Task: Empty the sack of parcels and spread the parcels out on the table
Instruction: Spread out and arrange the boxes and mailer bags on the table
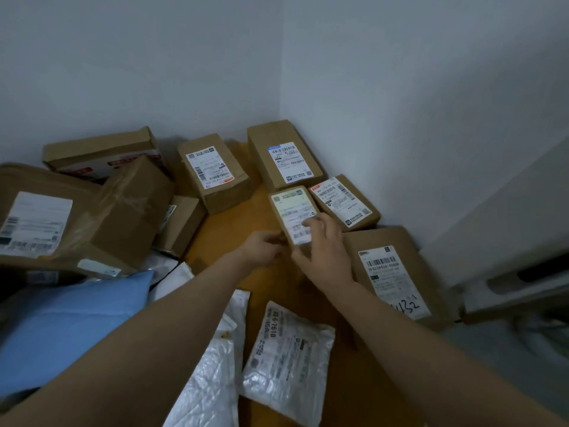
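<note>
Two grips, left grip [264, 246] and right grip [323, 245], clasp the small brown white-labelled cardboard box [289, 204] between them, which could shove the labelled brown cardboard carton [345, 201] just beyond the right grip.

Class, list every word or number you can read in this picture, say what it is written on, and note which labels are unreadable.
"6-7610": label on the white plastic mailer bag.
"432": handwritten on the label of the large flat brown cardboard box; preceding digit unclear.
Labels on the small brown cardboard box in hand and the other brown boxes: too blurred to read.
</note>
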